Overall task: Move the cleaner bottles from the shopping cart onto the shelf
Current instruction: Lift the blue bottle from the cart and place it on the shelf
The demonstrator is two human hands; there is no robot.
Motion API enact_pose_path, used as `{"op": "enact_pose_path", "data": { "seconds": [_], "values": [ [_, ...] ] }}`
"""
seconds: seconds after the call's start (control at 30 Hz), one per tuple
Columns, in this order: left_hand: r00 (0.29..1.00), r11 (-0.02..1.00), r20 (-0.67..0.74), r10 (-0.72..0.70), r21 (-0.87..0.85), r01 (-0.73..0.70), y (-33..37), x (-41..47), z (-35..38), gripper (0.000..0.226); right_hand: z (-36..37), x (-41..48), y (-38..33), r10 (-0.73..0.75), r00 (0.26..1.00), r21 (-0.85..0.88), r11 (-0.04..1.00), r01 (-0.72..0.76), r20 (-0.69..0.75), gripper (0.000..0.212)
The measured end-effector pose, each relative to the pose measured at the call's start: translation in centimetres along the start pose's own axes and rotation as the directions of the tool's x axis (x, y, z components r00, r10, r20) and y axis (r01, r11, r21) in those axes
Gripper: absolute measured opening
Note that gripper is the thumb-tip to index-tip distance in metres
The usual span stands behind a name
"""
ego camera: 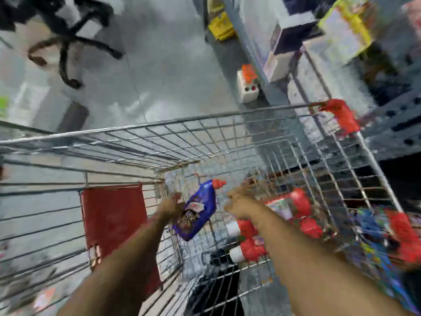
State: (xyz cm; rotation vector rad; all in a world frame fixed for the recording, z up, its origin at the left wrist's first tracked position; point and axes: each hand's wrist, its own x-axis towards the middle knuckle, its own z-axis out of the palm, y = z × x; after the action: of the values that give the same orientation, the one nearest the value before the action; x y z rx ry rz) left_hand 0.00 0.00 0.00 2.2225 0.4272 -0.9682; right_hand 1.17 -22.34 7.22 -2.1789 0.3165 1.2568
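Note:
The frame is blurred by motion. Both my arms reach down into the wire shopping cart [141, 130]. My left hand [170, 207] grips a blue cleaner bottle [200, 208] with a red cap, held tilted above the cart floor. My right hand [238, 201] is beside the bottle's upper right, fingers spread over several red and white cleaner bottles [298, 215] lying at the cart's right side. The grey metal shelf [387, 133] stands to the right of the cart.
A red flap [114, 220] sits in the cart's near left part. Boxes and packets [341, 30] fill the shelf's upper levels. A white box [247, 85] stands on the floor by the shelf. An office chair base [68, 53] is at the far left.

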Motion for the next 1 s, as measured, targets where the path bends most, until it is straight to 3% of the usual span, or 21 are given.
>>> {"op": "enact_pose_path", "data": {
  "seconds": [0.07, 0.13, 0.27, 0.4, 0.53, 0.67, 0.83, 0.93, 1.0],
  "values": [
    [0.983, 0.993, 0.182, 0.002, 0.118, -0.024, -0.5, 1.6, -0.4, 0.02, 2.3, 2.1, -1.1, 0.024, 0.999, 0.064, 0.998, -0.026, 0.031, 0.029],
    [0.977, 0.975, 0.213, 0.001, 0.215, -0.048, -0.5, 2.5, -0.8, 0.019, 4.4, 4.0, -1.3, 0.048, 0.999, 0.161, 0.986, -0.05, 0.016, 0.022],
    [0.959, 0.968, 0.28, 0.052, 0.223, -0.117, -1.9, 3.8, -0.6, 0.023, 7.1, 6.9, -0.8, 0.112, 0.993, 0.304, 0.948, -0.096, -0.037, 0.029],
    [0.97, 0.998, 0.236, 0.062, -0.027, -0.057, -2.8, 3.3, -0.1, 0.024, 7.5, 6.9, -0.4, 0.104, 0.992, 0.327, 0.942, -0.075, -0.074, 0.027],
    [0.972, 0.963, 0.217, 0.091, -0.268, -0.031, -1.5, 1.4, -0.4, 0.025, 4.5, 5.1, -0.5, 0.009, 0.996, 0.258, 0.966, 0.013, -0.084, 0.028],
    [0.945, 0.886, 0.198, 0.26, -0.438, -0.152, 4.2, -1.5, -1.7, 0.023, -1.5, 0.1, -0.7, -0.118, 0.97, 0.191, 0.969, 0.159, -0.212, 0.029],
    [0.841, 0.777, 0.182, 0.51, -0.517, -0.359, 13.3, -6.7, -3.7, 0.026, -7.7, -9.6, 0.6, -0.191, 0.873, 0.195, 0.932, 0.305, -0.449, 0.034],
    [0.727, 0.688, 0.179, 0.663, -0.529, -0.497, 19.1, -11.5, -4.4, 0.03, -9.9, -17.4, 2.4, -0.187, 0.743, 0.21, 0.89, 0.405, -0.643, 0.045],
    [0.629, 0.62, 0.192, 0.754, -0.527, -0.582, 23.1, -15.0, -4.4, 0.032, -10.9, -22.7, 3.7, -0.187, 0.619, 0.176, 0.861, 0.477, -0.763, 0.052]
  ]
}}
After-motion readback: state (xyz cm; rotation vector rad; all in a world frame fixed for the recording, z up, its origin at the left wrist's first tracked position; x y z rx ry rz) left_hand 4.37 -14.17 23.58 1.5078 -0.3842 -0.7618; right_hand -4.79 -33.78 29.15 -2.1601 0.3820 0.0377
